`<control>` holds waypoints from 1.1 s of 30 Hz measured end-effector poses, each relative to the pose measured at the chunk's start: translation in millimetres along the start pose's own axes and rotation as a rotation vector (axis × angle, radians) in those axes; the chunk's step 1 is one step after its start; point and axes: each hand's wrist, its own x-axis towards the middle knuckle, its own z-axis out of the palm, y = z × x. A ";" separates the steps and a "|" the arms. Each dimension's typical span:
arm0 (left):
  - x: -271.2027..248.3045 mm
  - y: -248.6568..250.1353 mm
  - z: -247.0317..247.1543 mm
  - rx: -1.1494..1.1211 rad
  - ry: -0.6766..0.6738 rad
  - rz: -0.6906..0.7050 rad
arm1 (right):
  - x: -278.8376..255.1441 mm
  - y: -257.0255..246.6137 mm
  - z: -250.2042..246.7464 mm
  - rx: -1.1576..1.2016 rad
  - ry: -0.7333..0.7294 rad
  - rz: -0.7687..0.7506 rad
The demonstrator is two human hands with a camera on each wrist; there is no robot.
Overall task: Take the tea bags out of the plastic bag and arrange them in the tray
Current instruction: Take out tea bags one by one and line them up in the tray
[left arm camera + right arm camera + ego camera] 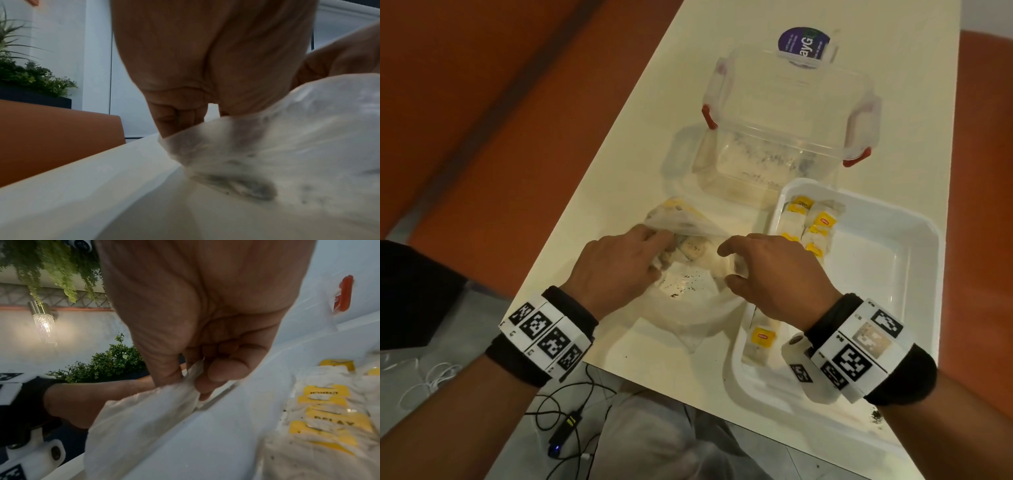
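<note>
Tea bags (806, 224) with yellow tags lie in the white tray (887, 260), stacked in a row along its left wall, the row's long axis running from the near end of the tray toward the far end; one more lies alone at the near left corner. I note further tea bags (690, 248) inside the plastic bag (688, 270), which sits on the white table (640, 144) just left of the tray, its mouth facing me and its closed end pointing away toward the clear container (784, 120).

My left hand (616, 265) has its fingers curled into the left side of the bag's mouth, gripping the film. My right hand (774, 270) pinches the right edge of the mouth between thumb and fingers, so the opening is stretched between the two hands.

The head view shows the whole layout and loose tea specks inside the bag. The right wrist view adds the pinch itself: film clamped between thumb and fingertips (218, 371), with print on the yellow tags close beside it. The left wrist view shows the fingers (176, 116) disappearing behind the film, with dark specks against the plastic; I cannot tell there whether they touch a tea bag.
</note>
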 end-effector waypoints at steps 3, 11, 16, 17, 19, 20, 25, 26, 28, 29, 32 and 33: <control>0.5 0.1 -3.1 -0.044 0.027 -0.022 | -0.1 0.6 0.5 0.001 -0.010 -0.001; -4.8 -0.1 -20.4 -0.515 0.049 -0.183 | -1.2 0.9 0.7 0.003 -0.014 0.000; -8.0 1.2 -26.1 -0.878 -0.019 -0.226 | -1.4 1.0 -0.5 0.000 -0.012 -0.005; -8.5 2.7 -27.7 -1.008 -0.026 -0.264 | -1.5 1.1 -0.4 0.000 -0.011 -0.005; -8.7 6.9 -29.9 -1.259 -0.050 -0.361 | -1.5 1.4 0.5 0.003 -0.010 -0.005; -8.4 8.6 -30.3 -1.370 -0.062 -0.407 | -1.3 1.4 0.9 0.005 -0.009 -0.005; -10.5 15.1 -22.3 -1.245 -0.003 -0.385 | -2.6 1.5 1.8 0.006 -0.013 0.005; -11.4 16.1 -21.5 -1.200 0.009 -0.353 | -3.2 1.5 1.8 0.004 -0.018 0.004; -11.7 18.5 -23.6 -1.271 0.017 -0.356 | -4.1 2.1 1.8 0.001 -0.024 0.005; -11.2 19.6 -25.7 -1.358 0.011 -0.382 | -4.3 2.4 1.7 0.003 -0.023 0.007; -9.6 22.8 -31.3 -1.582 -0.006 -0.452 | -4.7 2.7 0.9 0.013 -0.017 0.019; -9.7 24.2 -32.5 -1.646 -0.014 -0.468 | -4.9 2.6 0.9 0.013 -0.018 0.020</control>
